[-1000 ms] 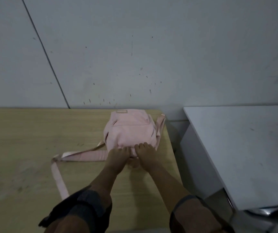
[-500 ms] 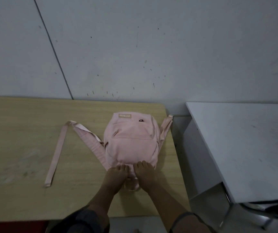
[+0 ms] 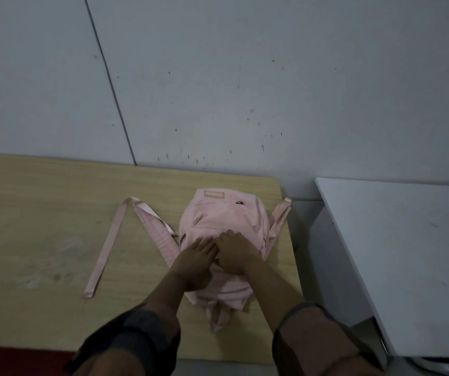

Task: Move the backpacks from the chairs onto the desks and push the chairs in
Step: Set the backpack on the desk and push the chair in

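A plain classroom or office is showing here: a wooden desk (image 3: 41, 213) is standing against a bare grey panelled wall (image 3: 218, 77), a white desk (image 3: 407, 253) sitting just beside it.

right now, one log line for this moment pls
pink backpack: flat on wooden desk | left hand: pressing it | right hand: pressing it | chair: unseen

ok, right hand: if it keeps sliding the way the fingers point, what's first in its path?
The right hand lies flat on the pink backpack, fingers pointing toward the wall. It would cross the rest of the bag, then bare wooden desk, then likely the wall; depth there is unclear.
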